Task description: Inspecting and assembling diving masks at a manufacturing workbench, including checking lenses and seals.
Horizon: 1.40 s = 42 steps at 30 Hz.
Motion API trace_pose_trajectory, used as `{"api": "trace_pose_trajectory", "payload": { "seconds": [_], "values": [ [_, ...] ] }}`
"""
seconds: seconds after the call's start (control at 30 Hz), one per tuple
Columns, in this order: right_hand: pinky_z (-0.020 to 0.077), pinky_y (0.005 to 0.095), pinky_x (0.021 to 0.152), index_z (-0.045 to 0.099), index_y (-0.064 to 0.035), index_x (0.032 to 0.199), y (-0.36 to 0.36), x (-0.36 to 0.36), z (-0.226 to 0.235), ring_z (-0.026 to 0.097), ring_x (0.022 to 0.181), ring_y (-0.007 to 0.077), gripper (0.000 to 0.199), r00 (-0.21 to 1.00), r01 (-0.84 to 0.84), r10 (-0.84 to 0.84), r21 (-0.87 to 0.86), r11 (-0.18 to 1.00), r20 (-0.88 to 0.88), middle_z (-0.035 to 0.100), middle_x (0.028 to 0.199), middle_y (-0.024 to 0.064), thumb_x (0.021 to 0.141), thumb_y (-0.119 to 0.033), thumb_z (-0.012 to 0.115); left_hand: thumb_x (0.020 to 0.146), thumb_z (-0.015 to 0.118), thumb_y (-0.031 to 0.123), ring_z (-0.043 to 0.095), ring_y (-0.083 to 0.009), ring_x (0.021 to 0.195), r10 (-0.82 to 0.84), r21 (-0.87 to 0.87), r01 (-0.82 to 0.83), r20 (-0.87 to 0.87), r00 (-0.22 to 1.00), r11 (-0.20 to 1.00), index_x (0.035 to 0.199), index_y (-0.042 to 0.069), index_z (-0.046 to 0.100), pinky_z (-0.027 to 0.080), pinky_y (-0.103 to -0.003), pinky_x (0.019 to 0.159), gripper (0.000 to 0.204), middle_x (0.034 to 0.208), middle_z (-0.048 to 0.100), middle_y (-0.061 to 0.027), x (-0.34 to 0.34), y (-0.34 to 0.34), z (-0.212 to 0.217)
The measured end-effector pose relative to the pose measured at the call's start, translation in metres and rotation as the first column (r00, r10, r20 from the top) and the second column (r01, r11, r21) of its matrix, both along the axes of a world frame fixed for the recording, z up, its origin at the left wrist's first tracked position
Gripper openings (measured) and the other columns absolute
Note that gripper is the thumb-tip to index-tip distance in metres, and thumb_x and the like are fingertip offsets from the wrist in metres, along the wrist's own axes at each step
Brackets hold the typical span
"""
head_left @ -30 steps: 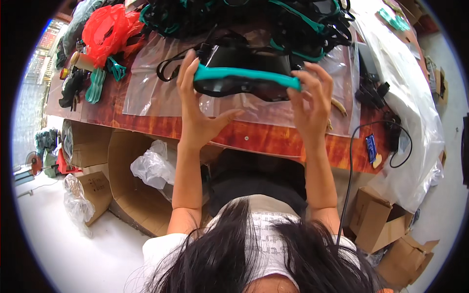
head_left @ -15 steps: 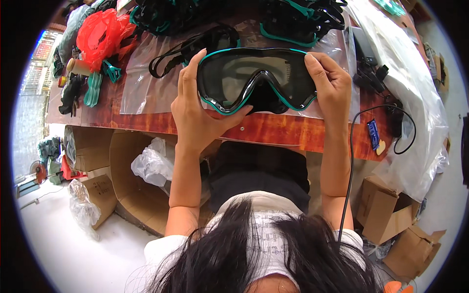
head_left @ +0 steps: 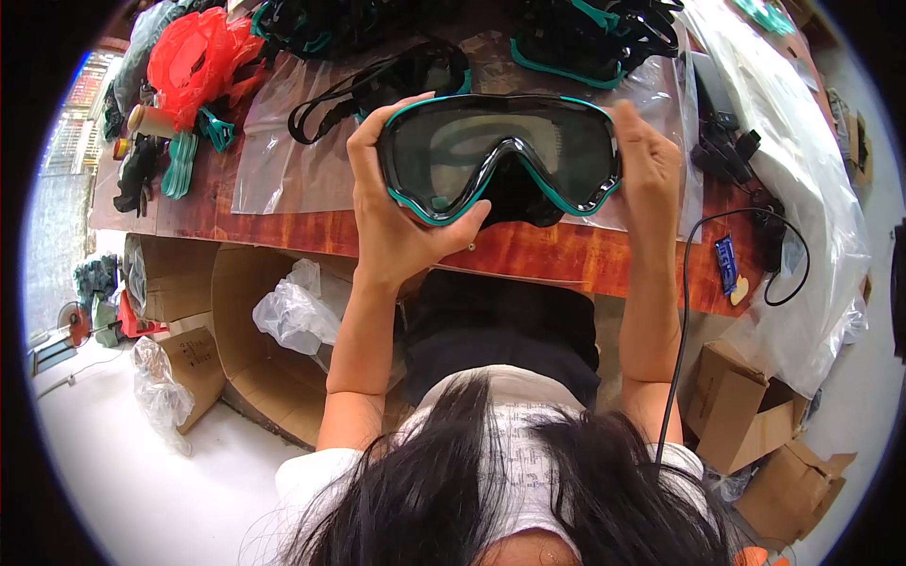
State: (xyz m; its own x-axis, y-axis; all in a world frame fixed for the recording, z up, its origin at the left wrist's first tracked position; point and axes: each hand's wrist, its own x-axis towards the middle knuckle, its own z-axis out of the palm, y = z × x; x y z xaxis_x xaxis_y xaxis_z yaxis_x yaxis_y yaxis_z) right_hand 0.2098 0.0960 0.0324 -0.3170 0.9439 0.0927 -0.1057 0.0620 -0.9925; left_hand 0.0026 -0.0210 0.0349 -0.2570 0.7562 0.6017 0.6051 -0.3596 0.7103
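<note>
A black diving mask (head_left: 401,156) with teal trim and a tinted lens is held up over the front edge of the table, lens facing me. My left hand (head_left: 382,189) grips its left side, thumb under the lower rim and fingers along the outer edge. Right beside the mask's right rim is my right hand (head_left: 649,165), its thumb raised and its fingers curled and slightly smeared; whether they touch the mask I cannot tell. Behind it on the table lies another black mask (head_left: 439,71) with its strap (head_left: 326,118) looped to the left.
More black-and-teal masks (head_left: 566,71) are piled at the back. Clear plastic sheeting (head_left: 274,170) covers part of the red-brown table (head_left: 566,255). At left are a red plastic bag (head_left: 193,66) and teal straps (head_left: 179,168). A black cable (head_left: 681,311) hangs at right; cardboard boxes (head_left: 255,368) stand below.
My right thumb has come off the front of the lens, and that hand has shifted to the right of the rim. My left hand still holds the mask, which sits slightly nearer.
</note>
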Motion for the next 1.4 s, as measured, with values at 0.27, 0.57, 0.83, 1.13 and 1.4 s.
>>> {"api": "trace_pose_trajectory", "payload": {
  "seconds": [0.27, 0.57, 0.83, 1.13, 1.4],
  "values": [
    [0.0388, 0.0479, 0.096, 0.052, -0.003, 0.112, 0.012, 0.078, -0.113, 0.049, 0.114, 0.0367, 0.043, 0.452, -0.258, -0.533, 0.677, 0.69, 0.716, 0.054, 0.123, 0.0169, 0.084, -0.031, 0.07, 0.058, 0.085, 0.015, 0.056, -0.0231, 0.108, 0.087, -0.064, -0.084, 0.04, 0.995, 0.994, 0.131, 0.002, 0.039, 0.047, -0.034, 0.093, 0.088, 0.121, 0.048, -0.0121, -0.009, -0.003, -0.014],
    [0.0471, 0.0322, 0.079, 0.06, -0.0019, 0.1, -0.022, 0.084, -0.068, 0.058, 0.089, 0.0191, 0.021, 0.945, 0.169, -0.187, 0.086, 0.982, 0.268, 0.062, 0.105, 0.0066, 0.085, -0.013, 0.068, 0.056, 0.086, 0.014, 0.057, -0.024, 0.107, 0.088, -0.08, -0.093, -0.064, 0.994, 0.992, 0.131, 0.002, 0.039, 0.049, -0.034, 0.091, 0.089, 0.119, 0.05, -0.0123, -0.004, 0.003, -0.016],
    [0.0358, 0.0314, 0.105, 0.059, 0.0003, 0.125, -0.053, 0.055, -0.006, 0.051, 0.118, 0.0176, 0.059, 0.738, -0.64, 0.672, -0.375, 0.671, -0.059, 0.055, 0.128, 0.0087, 0.067, 0.003, 0.05, 0.055, 0.086, 0.014, 0.06, -0.0264, 0.107, 0.009, -0.068, -0.018, -0.137, 0.991, 0.998, 0.132, 0.003, 0.039, 0.051, -0.036, 0.09, 0.09, 0.123, 0.054, -0.0136, 0.008, 0.01, -0.009],
    [0.0287, 0.031, 0.111, 0.044, -0.0002, 0.141, -0.041, 0.049, 0.001, 0.047, 0.129, 0.0199, 0.074, 0.586, -0.769, 0.81, -0.325, 0.551, -0.013, 0.054, 0.134, 0.0118, 0.068, 0.005, 0.046, 0.052, 0.085, 0.016, 0.055, -0.0313, 0.112, -0.062, -0.097, 0.045, -0.177, 0.982, 0.994, 0.129, 0.007, 0.044, 0.045, -0.04, 0.095, 0.088, 0.122, 0.057, -0.0103, 0.009, 0.008, -0.006],
    [0.0407, 0.0281, 0.092, 0.057, -0.0016, 0.129, -0.037, 0.044, 0.013, 0.052, 0.099, 0.016, 0.063, 0.584, -0.733, 0.811, -0.451, 0.51, -0.033, 0.06, 0.105, 0.0043, 0.066, 0.0, 0.049, 0.052, 0.084, 0.016, 0.056, -0.0297, 0.112, -0.084, -0.071, 0.065, -0.304, 0.949, 0.995, 0.129, 0.008, 0.045, 0.041, -0.041, 0.096, 0.087, 0.121, 0.058, -0.0082, 0.007, 0.01, 0.001]
  ]
}}
